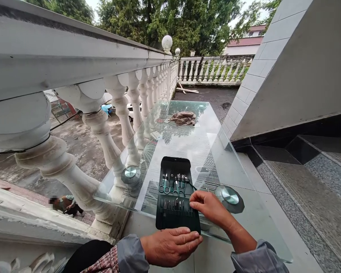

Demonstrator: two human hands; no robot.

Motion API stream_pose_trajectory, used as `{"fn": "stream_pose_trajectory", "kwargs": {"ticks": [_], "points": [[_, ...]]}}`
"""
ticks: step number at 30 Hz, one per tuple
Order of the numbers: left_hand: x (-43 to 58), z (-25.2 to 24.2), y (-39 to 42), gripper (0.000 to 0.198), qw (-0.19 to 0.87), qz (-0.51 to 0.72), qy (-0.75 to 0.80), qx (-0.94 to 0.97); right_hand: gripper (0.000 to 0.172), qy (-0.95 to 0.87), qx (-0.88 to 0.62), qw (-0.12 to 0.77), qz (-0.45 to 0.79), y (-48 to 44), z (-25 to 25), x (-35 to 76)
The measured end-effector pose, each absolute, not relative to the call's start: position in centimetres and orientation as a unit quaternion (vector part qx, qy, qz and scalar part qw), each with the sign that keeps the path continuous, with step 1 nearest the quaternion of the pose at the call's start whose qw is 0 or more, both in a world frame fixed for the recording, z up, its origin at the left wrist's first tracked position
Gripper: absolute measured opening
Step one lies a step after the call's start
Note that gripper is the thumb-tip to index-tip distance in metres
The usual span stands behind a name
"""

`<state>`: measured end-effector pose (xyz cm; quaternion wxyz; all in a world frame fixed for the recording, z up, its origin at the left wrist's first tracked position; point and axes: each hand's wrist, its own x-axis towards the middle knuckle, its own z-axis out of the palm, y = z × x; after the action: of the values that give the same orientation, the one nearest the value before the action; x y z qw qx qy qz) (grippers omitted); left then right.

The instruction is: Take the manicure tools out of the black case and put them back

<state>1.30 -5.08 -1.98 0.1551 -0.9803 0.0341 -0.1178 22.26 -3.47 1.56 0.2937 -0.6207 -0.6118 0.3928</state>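
Note:
A black manicure tool case (pixel 175 167) lies open on a glass table (pixel 193 148), with scissors (pixel 164 185) and several small metal tools strapped inside. My left hand (pixel 170 244) rests flat at the case's near edge, fingers stretched out together, holding nothing. My right hand (pixel 208 206) is at the case's right side, fingertips pinched together at the lower row of tools; what they grip is too small to make out.
A white stone balustrade (pixel 102 94) runs along the left of the table. A crumpled cloth (pixel 183 118) lies at the table's far end. Round metal discs (pixel 130 173) (pixel 229 195) sit under the glass. Tiled steps (pixel 307 170) rise to the right. A person (pixel 66 204) is below.

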Motion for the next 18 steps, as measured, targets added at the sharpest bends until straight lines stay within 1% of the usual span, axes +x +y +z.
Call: {"fn": "stream_pose_trajectory", "kwargs": {"ticks": [3, 7, 12, 18], "points": [[1.3, -2.1, -5.1, 0.040, 0.156, -0.121, 0.031, -0.980, 0.005, -0.603, -0.626, 0.296, 0.396, -3.2, 1.6, 22.1], [1.3, -1.9, -5.0, 0.040, 0.149, -0.118, 0.030, -0.981, 0.002, -0.566, -0.622, 0.335, 0.425, -3.0, 1.3, 21.8], [1.4, -1.0, -4.9, 0.039, 0.135, -0.109, 0.023, -0.985, 0.009, -0.510, -0.611, 0.391, 0.463, -2.4, 0.6, 21.5], [1.5, -0.4, -5.0, 0.038, 0.130, -0.101, 0.025, -0.986, 0.010, -0.538, -0.620, 0.384, 0.423, -2.2, 0.2, 21.3]]}}
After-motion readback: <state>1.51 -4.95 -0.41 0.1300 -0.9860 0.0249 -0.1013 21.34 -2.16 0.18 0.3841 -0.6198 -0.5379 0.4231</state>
